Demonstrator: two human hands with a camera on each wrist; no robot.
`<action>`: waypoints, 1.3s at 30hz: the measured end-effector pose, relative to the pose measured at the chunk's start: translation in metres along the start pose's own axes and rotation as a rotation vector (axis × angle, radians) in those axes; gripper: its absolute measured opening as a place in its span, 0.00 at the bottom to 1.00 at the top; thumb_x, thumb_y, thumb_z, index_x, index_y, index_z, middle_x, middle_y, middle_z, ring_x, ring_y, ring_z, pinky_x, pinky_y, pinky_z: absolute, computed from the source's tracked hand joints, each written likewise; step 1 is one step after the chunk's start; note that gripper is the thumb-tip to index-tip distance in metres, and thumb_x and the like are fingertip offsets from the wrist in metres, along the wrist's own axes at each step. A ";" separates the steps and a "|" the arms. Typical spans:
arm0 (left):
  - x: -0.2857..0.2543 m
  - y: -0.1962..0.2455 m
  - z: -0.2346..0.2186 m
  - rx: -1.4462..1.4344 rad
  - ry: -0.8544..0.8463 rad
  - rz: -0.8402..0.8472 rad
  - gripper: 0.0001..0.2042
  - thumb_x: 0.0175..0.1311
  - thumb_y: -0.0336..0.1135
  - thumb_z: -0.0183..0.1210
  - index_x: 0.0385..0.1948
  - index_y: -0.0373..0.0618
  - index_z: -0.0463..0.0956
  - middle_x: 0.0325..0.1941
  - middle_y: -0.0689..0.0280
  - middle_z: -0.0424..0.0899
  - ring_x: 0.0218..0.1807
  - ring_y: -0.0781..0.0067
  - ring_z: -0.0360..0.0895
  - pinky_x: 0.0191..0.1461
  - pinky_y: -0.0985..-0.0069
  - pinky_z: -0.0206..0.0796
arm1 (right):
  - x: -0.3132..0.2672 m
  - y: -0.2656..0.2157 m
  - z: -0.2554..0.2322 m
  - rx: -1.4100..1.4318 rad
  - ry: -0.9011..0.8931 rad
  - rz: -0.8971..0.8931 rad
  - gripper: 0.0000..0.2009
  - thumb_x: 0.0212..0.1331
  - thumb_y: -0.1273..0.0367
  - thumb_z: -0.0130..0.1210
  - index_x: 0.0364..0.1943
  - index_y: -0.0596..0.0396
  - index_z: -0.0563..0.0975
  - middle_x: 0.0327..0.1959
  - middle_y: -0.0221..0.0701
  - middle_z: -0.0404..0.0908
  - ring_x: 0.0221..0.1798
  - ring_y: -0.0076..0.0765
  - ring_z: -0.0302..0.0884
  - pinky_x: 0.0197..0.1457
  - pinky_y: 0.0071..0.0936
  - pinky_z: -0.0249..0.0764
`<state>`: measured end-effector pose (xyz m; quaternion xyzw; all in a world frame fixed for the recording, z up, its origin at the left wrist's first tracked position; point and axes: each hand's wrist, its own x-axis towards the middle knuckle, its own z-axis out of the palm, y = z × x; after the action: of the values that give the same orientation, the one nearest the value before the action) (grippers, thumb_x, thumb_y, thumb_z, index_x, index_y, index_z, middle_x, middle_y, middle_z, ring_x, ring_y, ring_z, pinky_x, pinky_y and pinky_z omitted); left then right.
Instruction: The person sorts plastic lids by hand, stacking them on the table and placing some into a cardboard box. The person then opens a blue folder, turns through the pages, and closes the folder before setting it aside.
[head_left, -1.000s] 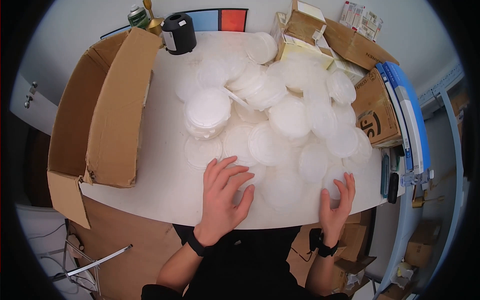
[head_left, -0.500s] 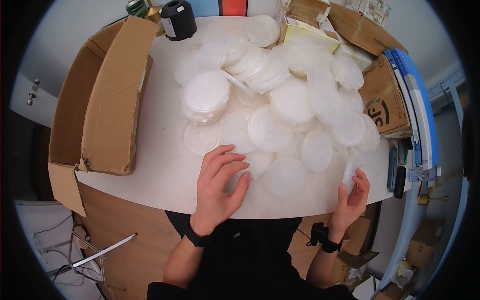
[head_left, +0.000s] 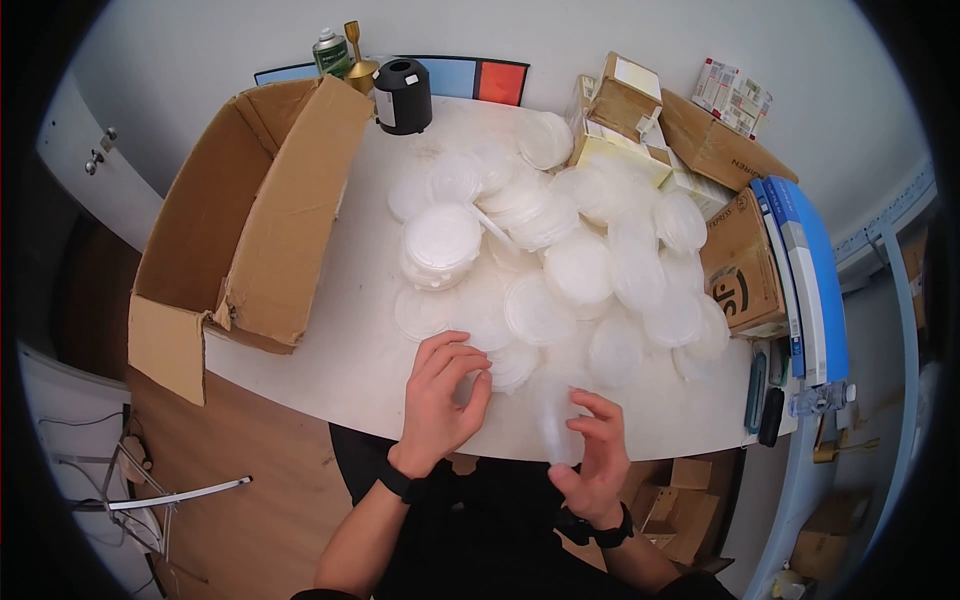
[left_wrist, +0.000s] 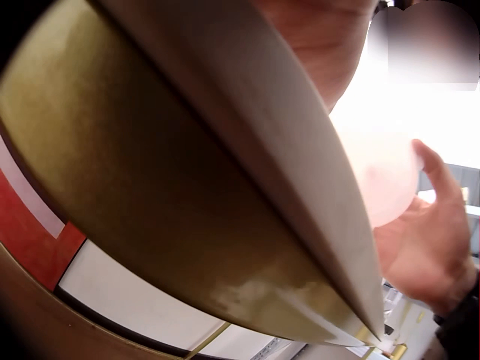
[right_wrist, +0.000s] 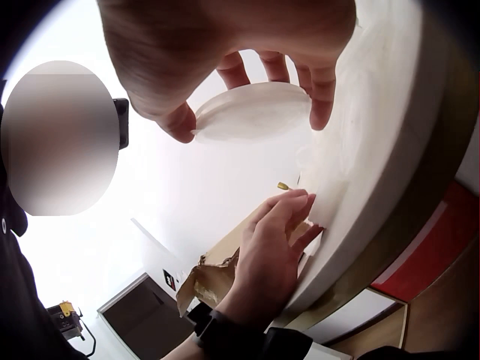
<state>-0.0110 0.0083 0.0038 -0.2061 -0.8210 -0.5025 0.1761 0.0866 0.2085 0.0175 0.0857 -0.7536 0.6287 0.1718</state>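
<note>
A round, translucent white plastic lid [head_left: 557,420] is pinched by its edges in my right hand [head_left: 600,460], turned nearly edge-on near the front of the table. The right wrist view shows this lid [right_wrist: 251,112] between the thumb and fingertips. My left hand [head_left: 440,405] is at the table's front edge, its fingers loosely bent and holding nothing. Just beyond its fingertips lies another lid [head_left: 512,366]. A large loose pile of similar lids [head_left: 580,268] spreads over the table, with a neat stack [head_left: 440,242] at its left side.
An open cardboard box [head_left: 290,215] stands on the left of the table. At the back are a black cylinder [head_left: 404,98] and small boxes [head_left: 625,95]. Blue folders [head_left: 808,280] and a brown carton [head_left: 742,265] line the right side.
My right hand has picked up a lid at the right front of the table and carried it left, toward my left hand. The left hand has stayed nearly in place.
</note>
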 end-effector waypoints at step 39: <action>0.000 -0.009 -0.015 -0.238 -0.141 -0.221 0.15 0.49 0.18 0.68 0.40 0.40 0.83 0.42 0.57 0.85 0.46 0.53 0.81 0.51 0.62 0.75 | 0.028 0.026 0.037 -0.232 -0.036 0.045 0.32 0.45 0.62 0.79 0.55 0.53 0.76 0.67 0.48 0.69 0.68 0.68 0.70 0.68 0.59 0.72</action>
<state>-0.0143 -0.0087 0.0032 -0.1686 -0.7837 -0.5968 0.0363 0.0462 0.1795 -0.0016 0.0596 -0.8261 0.5392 0.1526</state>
